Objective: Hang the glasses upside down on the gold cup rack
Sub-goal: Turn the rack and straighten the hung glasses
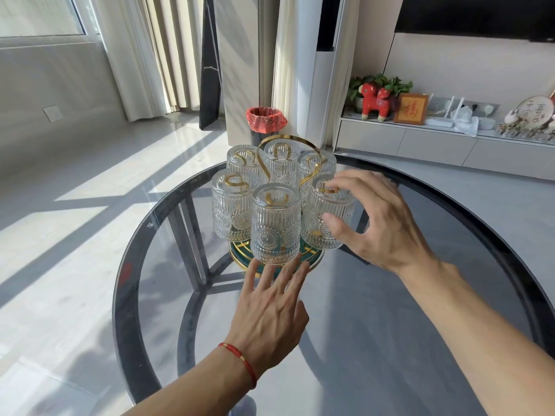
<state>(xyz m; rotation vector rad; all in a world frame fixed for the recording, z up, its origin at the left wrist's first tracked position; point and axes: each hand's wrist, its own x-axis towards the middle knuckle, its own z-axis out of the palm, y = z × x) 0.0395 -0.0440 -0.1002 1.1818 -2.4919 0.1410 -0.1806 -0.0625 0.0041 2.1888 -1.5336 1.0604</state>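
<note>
A gold cup rack [303, 145] with a looped handle and a green round base stands on the glass table. Several ribbed clear glasses hang upside down on its gold loops. The front glass [275, 223] faces me. My right hand [381, 226] curls around the right glass [326, 214], with fingertips on its upturned bottom and thumb against its side. My left hand [270, 307], with a red cord at the wrist, is flat with fingers spread, their tips at the base rim just below the front glass.
The round dark glass table [420, 295] has a black rim. Behind it stands a bin with a red liner [265, 120]. A low white cabinet [435, 145] with ornaments runs along the right wall. Curtains and a window are at the left.
</note>
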